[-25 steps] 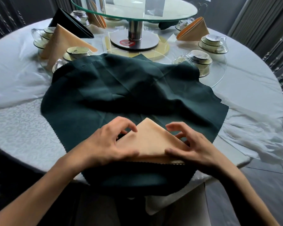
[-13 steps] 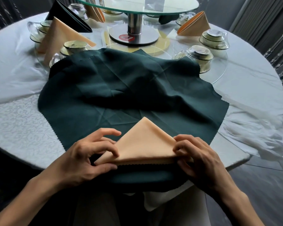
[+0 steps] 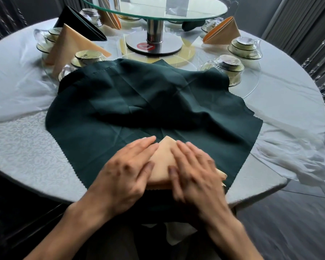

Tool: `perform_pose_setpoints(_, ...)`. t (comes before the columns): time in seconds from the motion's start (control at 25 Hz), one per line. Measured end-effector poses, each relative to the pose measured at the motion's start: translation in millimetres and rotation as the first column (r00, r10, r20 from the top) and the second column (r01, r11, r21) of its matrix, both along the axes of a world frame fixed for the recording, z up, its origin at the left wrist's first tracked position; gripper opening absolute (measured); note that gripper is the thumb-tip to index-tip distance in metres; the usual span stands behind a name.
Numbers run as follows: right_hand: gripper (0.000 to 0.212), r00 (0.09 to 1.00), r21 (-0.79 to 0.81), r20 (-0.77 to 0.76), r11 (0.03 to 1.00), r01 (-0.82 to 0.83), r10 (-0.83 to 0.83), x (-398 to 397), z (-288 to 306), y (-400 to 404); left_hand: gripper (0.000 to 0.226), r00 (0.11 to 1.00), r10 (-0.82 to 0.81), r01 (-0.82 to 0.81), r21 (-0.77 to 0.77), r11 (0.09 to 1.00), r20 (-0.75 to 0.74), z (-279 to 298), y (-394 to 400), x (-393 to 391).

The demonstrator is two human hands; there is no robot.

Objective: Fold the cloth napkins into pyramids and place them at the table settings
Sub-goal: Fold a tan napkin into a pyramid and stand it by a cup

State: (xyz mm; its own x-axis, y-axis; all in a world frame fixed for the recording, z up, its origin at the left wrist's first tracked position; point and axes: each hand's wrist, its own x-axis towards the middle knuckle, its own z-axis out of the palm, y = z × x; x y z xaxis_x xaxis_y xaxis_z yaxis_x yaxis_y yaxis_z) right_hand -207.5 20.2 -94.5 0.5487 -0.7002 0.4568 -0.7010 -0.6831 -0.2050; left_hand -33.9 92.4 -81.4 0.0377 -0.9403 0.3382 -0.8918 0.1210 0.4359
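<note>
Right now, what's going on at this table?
A person is folding a peach napkin on top of a spread green cloth at the near edge of the table. The left hand and right hand both press flat on it with straight fingers, creasing the triangle; it lies flat, not yet stood up. Finished pyramids, peach and dark green, already stand at the far settings.

The right hand (image 3: 193, 166) is motion-blurred; both flat hands cover most of the folded peach cloth napkin (image 3: 163, 158); the round glass turntable (image 3: 204, 14) is cropped by the top edge.
</note>
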Motion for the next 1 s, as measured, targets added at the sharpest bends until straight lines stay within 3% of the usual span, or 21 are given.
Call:
perform_pose_setpoints(0.12,0.058,0.987,0.074,-0.156,0.996,0.045,-0.033,29.8,-23.1,-0.5,0.060,0.999,-0.049,0.044,0.173,0.984,0.023,-28.0,-12.7,-4.3)
perform_pose_setpoints(0.24,0.061,0.963,0.061,-0.257,0.993,0.099,-0.080,4.2,-39.4,-9.0,0.060,0.959,-0.075,0.018,0.208,0.978,0.274,-48.9,-2.4,12.9)
perform_pose_setpoints(0.36,0.061,0.948,0.027,-0.264,0.981,0.194,-0.180,-37.0,-44.1,-16.0,0.059,0.950,-0.064,0.010,0.173,0.985,0.305,-47.5,1.7,18.9)
perform_pose_setpoints(0.48,0.063,0.941,0.004,-0.257,0.973,0.230,-0.221,-55.6,-46.4,-16.3,0.051,0.984,0.007,-0.018,0.058,0.998,0.177,-37.0,3.9,12.7)
perform_pose_setpoints(0.6,0.057,0.946,-0.003,-0.225,0.971,0.239,-0.234,-54.4,-50.3,-14.1,0.040,0.979,0.099,-0.102,0.005,0.995,0.177,-17.9,4.4,6.1)
perform_pose_setpoints(0.64,0.057,0.947,0.000,-0.218,0.971,0.240,-0.234,-54.0,-50.3,-14.6,0.037,0.983,0.123,-0.131,0.050,0.990,0.134,-10.8,1.9,3.8)
perform_pose_setpoints(0.72,0.056,0.946,0.003,-0.222,0.970,0.243,-0.236,-54.9,-50.1,-14.6,0.039,0.976,0.196,-0.167,0.257,0.952,-0.092,4.3,-10.1,2.1)
perform_pose_setpoints(0.84,0.056,0.947,0.022,-0.230,0.972,0.236,-0.225,-57.7,-46.9,-15.0,0.031,0.923,0.267,-0.071,0.558,0.827,-0.278,19.4,-29.7,7.0)
perform_pose_setpoints(0.92,0.056,0.969,0.048,-0.144,0.977,0.209,-0.200,-54.9,-35.5,-11.2,0.025,0.897,0.225,0.020,0.542,0.840,-0.380,31.8,-30.3,6.8)
perform_pose_setpoints(1.0,0.046,0.987,0.045,0.053,0.988,0.148,-0.151,-50.3,-14.6,1.0,0.020,0.875,0.144,0.074,0.423,0.903,-0.462,42.0,-22.8,-3.8)
